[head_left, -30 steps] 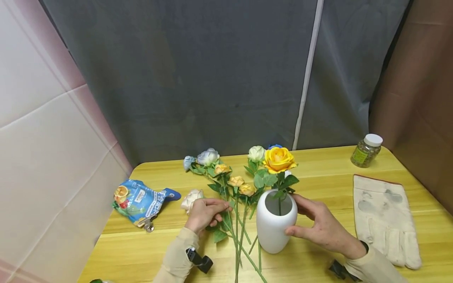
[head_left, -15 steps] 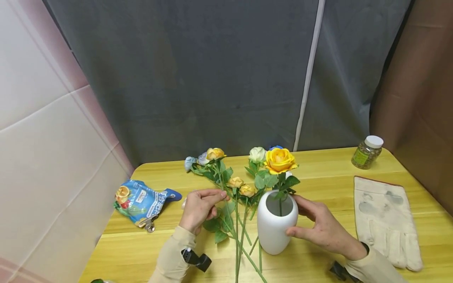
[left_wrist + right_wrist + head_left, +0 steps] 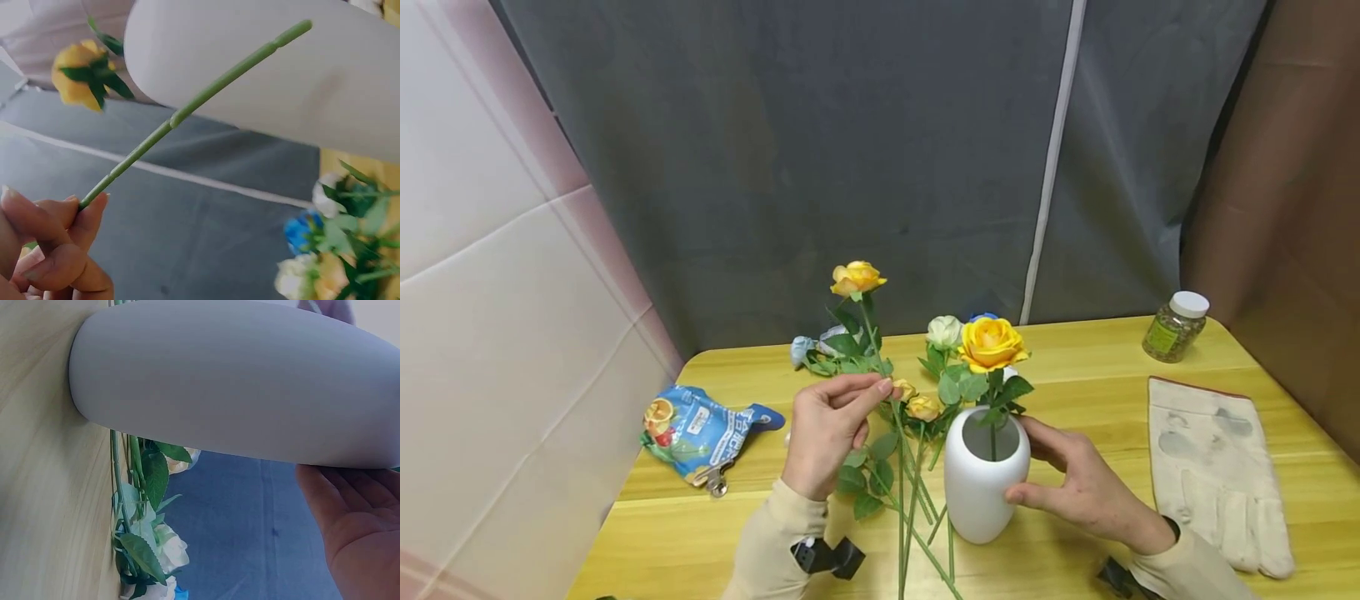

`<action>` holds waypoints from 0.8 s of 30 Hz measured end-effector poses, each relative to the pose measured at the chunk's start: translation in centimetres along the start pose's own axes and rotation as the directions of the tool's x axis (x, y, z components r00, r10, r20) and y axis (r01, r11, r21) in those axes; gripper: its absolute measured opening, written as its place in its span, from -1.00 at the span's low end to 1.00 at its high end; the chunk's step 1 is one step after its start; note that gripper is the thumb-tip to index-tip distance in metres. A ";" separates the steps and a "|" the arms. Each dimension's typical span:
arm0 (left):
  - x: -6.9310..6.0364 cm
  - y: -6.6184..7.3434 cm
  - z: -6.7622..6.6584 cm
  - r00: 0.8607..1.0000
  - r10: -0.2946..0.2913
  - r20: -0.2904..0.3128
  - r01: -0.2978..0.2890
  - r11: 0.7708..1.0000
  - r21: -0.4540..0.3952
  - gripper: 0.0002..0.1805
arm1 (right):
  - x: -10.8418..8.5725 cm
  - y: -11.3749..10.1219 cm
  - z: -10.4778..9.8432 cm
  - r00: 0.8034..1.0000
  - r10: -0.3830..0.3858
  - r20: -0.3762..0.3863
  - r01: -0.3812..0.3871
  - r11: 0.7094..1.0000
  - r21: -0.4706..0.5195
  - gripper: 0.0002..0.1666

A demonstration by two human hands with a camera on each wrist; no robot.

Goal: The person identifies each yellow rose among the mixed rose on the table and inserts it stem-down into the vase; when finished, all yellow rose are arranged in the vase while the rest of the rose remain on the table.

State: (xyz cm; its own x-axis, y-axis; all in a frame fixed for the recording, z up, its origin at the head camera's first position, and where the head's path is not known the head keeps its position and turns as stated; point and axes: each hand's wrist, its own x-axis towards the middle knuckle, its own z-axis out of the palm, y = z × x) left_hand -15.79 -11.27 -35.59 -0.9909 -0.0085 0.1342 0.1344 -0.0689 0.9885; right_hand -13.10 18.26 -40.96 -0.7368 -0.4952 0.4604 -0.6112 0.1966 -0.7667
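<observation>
The left hand is pinching a yellow-orange rose by its stem, holding it above the bench. The right hand is curving thumb and fingers around the white vase, which is standing upright with another yellow rose inside. Other flowers are lying between.

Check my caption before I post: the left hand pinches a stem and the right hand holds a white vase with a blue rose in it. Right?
Not quite: the head view shows a yellow rose in the white vase, not blue.
</observation>
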 end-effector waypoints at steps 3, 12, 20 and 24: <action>-0.3 1.4 0.7 0.996 0.082 -0.020 -0.083 0.995 -0.048 -0.79 | 0.0 -0.1 0.0 1.000 -0.006 -0.003 0.006 1.000 -0.002 -0.20; -0.4 4.6 2.2 0.915 0.352 -0.199 -0.395 0.881 -0.259 -0.90 | 0.1 0.0 0.1 1.000 -0.007 -0.004 0.007 1.000 -0.004 -0.21; 0.3 4.3 3.3 0.892 0.408 -0.197 -0.445 0.870 -0.211 -0.82 | 0.1 0.0 0.0 1.000 -0.006 0.001 0.006 1.000 -0.009 -0.20; 0.1 3.5 4.3 0.915 0.387 -0.115 -0.402 0.902 -0.158 -0.80 | 0.1 -0.1 0.0 1.000 -0.002 0.001 0.002 1.000 -0.010 -0.21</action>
State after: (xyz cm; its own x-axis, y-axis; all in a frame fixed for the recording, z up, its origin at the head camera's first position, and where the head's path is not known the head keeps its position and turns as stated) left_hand -15.47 -7.18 -31.80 -0.8546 -0.1495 0.4973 0.5191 -0.2169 0.8268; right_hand -13.10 18.19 -40.89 -0.7355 -0.4964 0.4611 -0.6152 0.2043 -0.7614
